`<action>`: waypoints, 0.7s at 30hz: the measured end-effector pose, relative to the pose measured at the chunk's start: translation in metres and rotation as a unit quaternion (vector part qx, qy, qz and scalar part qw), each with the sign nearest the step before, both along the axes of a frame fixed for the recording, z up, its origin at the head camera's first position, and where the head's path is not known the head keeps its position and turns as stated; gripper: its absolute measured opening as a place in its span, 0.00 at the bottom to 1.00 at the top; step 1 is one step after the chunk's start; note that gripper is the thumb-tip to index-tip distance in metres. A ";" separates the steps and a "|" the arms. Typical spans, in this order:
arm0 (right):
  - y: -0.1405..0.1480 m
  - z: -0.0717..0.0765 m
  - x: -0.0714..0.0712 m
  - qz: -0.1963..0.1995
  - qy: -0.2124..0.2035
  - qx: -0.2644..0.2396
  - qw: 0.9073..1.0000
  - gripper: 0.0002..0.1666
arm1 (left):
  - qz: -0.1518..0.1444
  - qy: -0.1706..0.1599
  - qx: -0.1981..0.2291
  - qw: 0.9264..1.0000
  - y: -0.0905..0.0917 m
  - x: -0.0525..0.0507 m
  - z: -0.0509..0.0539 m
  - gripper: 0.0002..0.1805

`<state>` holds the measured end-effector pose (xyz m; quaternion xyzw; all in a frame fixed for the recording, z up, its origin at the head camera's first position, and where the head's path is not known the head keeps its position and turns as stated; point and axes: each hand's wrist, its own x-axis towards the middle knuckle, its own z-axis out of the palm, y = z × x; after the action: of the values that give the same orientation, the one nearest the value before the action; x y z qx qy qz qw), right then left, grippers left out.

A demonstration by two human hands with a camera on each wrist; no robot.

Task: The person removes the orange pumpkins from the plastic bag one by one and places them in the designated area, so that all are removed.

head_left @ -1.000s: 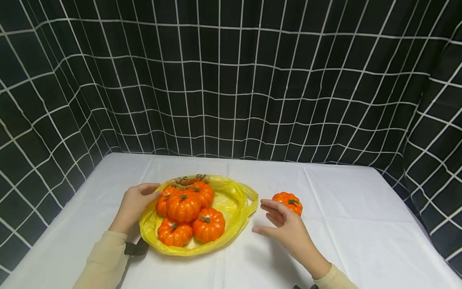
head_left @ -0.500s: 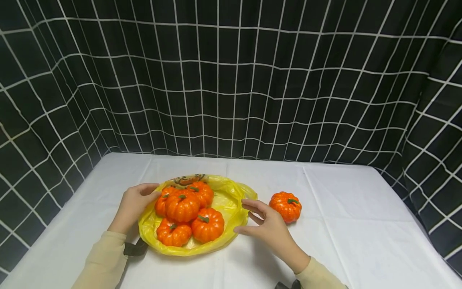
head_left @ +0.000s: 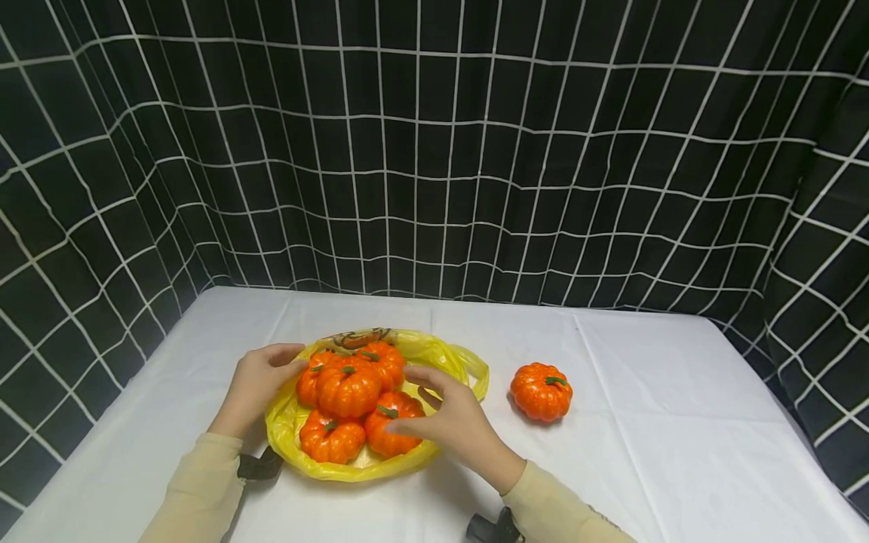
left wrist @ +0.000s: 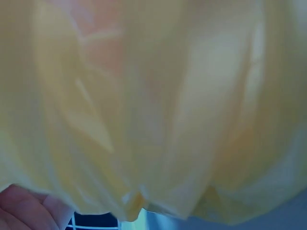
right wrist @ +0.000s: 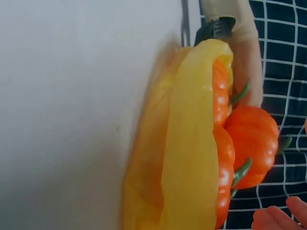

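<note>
Five glossy, ribbed pumpkins (head_left: 349, 388) crowd a crinkled yellow plastic bag (head_left: 339, 473) on the table (head_left: 679, 452); a lone pumpkin (head_left: 541, 393) lies right. The right hand (head_left: 460, 418), fingers parted, hangs over the bag; whether the left hand (head_left: 255, 386) pinches its left rim is unclear.

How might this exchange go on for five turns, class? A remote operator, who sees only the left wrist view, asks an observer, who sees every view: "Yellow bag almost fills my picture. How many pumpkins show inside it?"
Observer: Five orange pumpkins show inside, in the head view.
Operator: Is anything outside the bag?
Observer: Yes, a single pumpkin rests on the white cloth, to the right of the bag.
Operator: And where is the right hand?
Observer: It reaches over the bag's right side.
</note>
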<state>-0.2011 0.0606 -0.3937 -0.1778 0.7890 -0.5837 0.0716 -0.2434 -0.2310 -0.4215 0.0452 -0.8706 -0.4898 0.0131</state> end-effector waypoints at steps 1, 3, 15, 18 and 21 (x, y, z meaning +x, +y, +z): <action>-0.003 0.000 -0.001 0.004 -0.003 -0.002 1.000 0.43 | 0.000 0.000 0.000 1.000 0.000 0.000 0.000 0.24; -0.009 -0.001 -0.003 0.005 -0.008 -0.009 1.000 0.43 | 0.000 0.000 0.001 1.000 0.000 0.000 0.000 0.24; -0.040 -0.003 -0.020 -0.017 -0.013 0.055 0.998 0.45 | -0.001 0.005 0.005 1.000 0.000 -0.001 0.000 0.24; -0.045 -0.002 -0.023 -0.016 -0.021 0.058 0.998 0.45 | 0.000 0.007 0.003 1.000 0.000 -0.001 0.000 0.24; -0.046 -0.001 -0.025 -0.013 -0.025 0.058 0.998 0.46 | 0.000 0.013 -0.001 1.000 0.001 -0.001 0.000 0.24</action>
<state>-0.2259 0.0144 -0.3947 -0.1487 0.8220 -0.5417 0.0938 -0.2444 -0.2302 -0.4214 0.0386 -0.8707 -0.4897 0.0241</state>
